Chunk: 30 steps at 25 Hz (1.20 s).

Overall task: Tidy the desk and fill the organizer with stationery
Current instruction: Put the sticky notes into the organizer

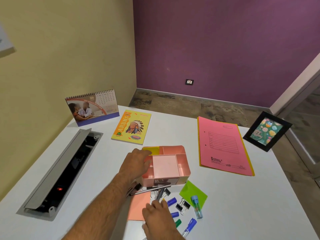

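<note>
The pink organizer (170, 166) sits near the middle of the white desk (225, 205), its long axis running from the near edge toward the far wall, a shallow tray resting in its top. A yellow sticky pad (152, 150) stands in its far-left compartment. The left hand (136, 163) reaches in from the lower left, forearm stretched diagonally, palm down, fingers loosely curved over the organizer's left rim; whether it grips the rim cannot be told. The right hand (158, 217) enters from the bottom edge, its fingers curled around a dark pen (160, 194) that points away toward the organizer. Just in front of the organizer lie black binder clips (182, 206), a green sticky pad (193, 194), a salmon sticky pad (138, 207), blue pen caps (171, 201), a green cap (178, 222), a blue pen (190, 226) and a clear tube with a blue top (197, 207). Farther back stand a desk calendar (92, 108), a yellow notebook (131, 127), pink folders (224, 146) and a framed picture (267, 131). An open cable tray (62, 170) lies at the left.
</note>
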{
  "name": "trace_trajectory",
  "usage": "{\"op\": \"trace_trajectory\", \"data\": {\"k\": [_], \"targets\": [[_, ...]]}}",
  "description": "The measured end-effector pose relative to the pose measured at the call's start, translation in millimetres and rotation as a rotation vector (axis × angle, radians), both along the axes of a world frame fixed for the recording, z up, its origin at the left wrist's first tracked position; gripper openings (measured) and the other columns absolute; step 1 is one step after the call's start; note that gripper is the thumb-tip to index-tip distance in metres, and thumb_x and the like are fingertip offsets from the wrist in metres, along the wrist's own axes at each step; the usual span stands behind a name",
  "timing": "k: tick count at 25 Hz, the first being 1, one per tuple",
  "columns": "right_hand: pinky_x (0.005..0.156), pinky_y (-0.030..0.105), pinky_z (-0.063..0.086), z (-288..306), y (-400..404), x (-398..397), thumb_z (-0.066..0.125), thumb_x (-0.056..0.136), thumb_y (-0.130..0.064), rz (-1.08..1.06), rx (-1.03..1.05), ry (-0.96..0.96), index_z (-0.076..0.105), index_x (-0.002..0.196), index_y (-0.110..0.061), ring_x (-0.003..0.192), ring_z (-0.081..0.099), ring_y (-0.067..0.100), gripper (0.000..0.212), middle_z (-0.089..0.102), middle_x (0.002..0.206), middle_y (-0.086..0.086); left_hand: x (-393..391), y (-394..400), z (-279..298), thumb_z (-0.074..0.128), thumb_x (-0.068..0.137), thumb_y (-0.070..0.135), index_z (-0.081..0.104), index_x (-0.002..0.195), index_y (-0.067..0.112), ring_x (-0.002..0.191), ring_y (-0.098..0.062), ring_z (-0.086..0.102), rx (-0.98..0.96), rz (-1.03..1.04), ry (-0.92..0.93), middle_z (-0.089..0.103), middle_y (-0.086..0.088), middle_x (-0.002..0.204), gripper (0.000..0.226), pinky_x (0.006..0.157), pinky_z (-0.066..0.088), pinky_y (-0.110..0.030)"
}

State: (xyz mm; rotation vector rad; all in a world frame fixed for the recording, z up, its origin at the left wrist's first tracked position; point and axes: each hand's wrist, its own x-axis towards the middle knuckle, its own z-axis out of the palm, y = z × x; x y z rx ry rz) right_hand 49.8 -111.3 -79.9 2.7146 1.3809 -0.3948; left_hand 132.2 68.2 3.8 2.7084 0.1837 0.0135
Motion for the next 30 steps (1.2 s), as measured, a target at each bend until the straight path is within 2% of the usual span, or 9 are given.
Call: {"op": "trace_trajectory", "data": {"k": [3, 7, 10, 15, 17, 20, 25, 27, 30], "targets": [[0.086, 0.057, 0.046, 0, 11, -5, 0.073, 0.065, -0.026, 0.029, -0.087, -0.061, 0.068, 0.084, -0.009, 0.09, 0.056, 0.033, 0.026, 0.065, 0.08, 0.009, -9, 3, -6, 0.056, 0.092, 0.03, 0.059, 0.127, 0.03, 0.113, -0.019, 0.051, -0.043, -0.011, 0.003, 0.064, 0.001, 0.122, 0.035, 0.094, 0.044, -0.035], [0.064, 0.035, 0.054, -6, 9, -6, 0.079, 0.037, -0.034, -0.017, 0.044, -0.049, 0.067, 0.057, -0.023, 0.067, 0.055, 0.014, 0.025, 0.055, 0.049, -0.012, -22, 6, -3, 0.06, 0.09, 0.037, 0.069, 0.11, 0.03, 0.101, -0.008, 0.054, -0.111, -0.068, -0.043, 0.068, 0.013, 0.108, 0.023, 0.091, 0.047, -0.034], [0.06, 0.021, 0.041, 12, 4, 1, 0.075, 0.045, -0.022, -0.124, 0.327, -0.035, 0.06, 0.062, -0.027, 0.069, 0.044, 0.008, 0.024, 0.056, 0.057, -0.015, -28, 4, 10, 0.064, 0.082, 0.052, 0.075, 0.091, 0.031, 0.079, 0.002, 0.06, -0.273, -0.135, 0.037, 0.07, 0.019, 0.087, 0.025, 0.075, 0.054, -0.027], [0.063, 0.023, 0.047, 53, -6, 29, 0.055, 0.08, -0.018, -0.376, 0.753, -0.027, 0.068, 0.096, -0.025, 0.077, 0.06, 0.012, 0.021, 0.07, 0.084, -0.008, -31, 5, 29, 0.075, 0.071, 0.059, 0.078, 0.081, 0.025, 0.071, -0.006, 0.066, -0.517, -0.296, 0.137, 0.073, 0.01, 0.076, 0.035, 0.062, 0.052, -0.023], [0.065, 0.024, 0.049, 70, -9, 43, 0.052, 0.087, -0.017, -0.467, 0.88, -0.025, 0.069, 0.1, -0.021, 0.078, 0.064, 0.012, 0.022, 0.072, 0.088, -0.006, -29, 7, 36, 0.08, 0.067, 0.056, 0.077, 0.078, 0.023, 0.068, -0.005, 0.064, -0.509, -0.328, 0.122, 0.072, 0.008, 0.074, 0.034, 0.06, 0.049, -0.019], [0.069, 0.028, 0.056, 92, -14, 62, 0.051, 0.094, -0.023, -0.596, 1.021, 0.047, 0.071, 0.106, -0.019, 0.083, 0.066, 0.009, 0.024, 0.073, 0.095, -0.008, -19, 10, 42, 0.08, 0.072, 0.041, 0.076, 0.077, 0.02, 0.064, -0.008, 0.062, -0.408, -0.317, 0.062, 0.069, 0.007, 0.07, 0.021, 0.056, 0.052, -0.03], [0.073, 0.018, 0.057, 100, -35, 81, 0.068, 0.09, -0.015, -0.897, 1.248, 0.258, 0.068, 0.111, -0.026, 0.089, 0.066, 0.0, 0.024, 0.07, 0.098, -0.013, 0, 19, 52, 0.079, 0.079, 0.03, 0.077, 0.082, 0.016, 0.063, -0.011, 0.061, -0.328, -0.149, -0.135, 0.07, 0.003, 0.07, 0.014, 0.056, 0.052, -0.031], [0.074, 0.024, 0.057, 86, -54, 88, 0.068, 0.089, -0.013, -1.065, 1.241, 0.215, 0.068, 0.103, -0.027, 0.087, 0.065, 0.004, 0.02, 0.07, 0.094, -0.012, 10, 24, 51, 0.078, 0.081, 0.022, 0.077, 0.088, 0.016, 0.068, -0.014, 0.063, -0.336, -0.015, -0.231, 0.072, 0.001, 0.075, 0.01, 0.058, 0.05, -0.026], [0.08, 0.035, 0.055, 45, -91, 98, 0.07, 0.086, -0.012, -1.173, 0.952, 0.111, 0.068, 0.105, -0.018, 0.093, 0.065, 0.019, 0.02, 0.07, 0.101, 0.0, 24, 28, 41, 0.069, 0.088, 0.014, 0.074, 0.107, 0.017, 0.085, -0.017, 0.065, -0.351, 0.105, -0.254, 0.073, 0.0, 0.096, 0.02, 0.067, 0.053, -0.026]]}}
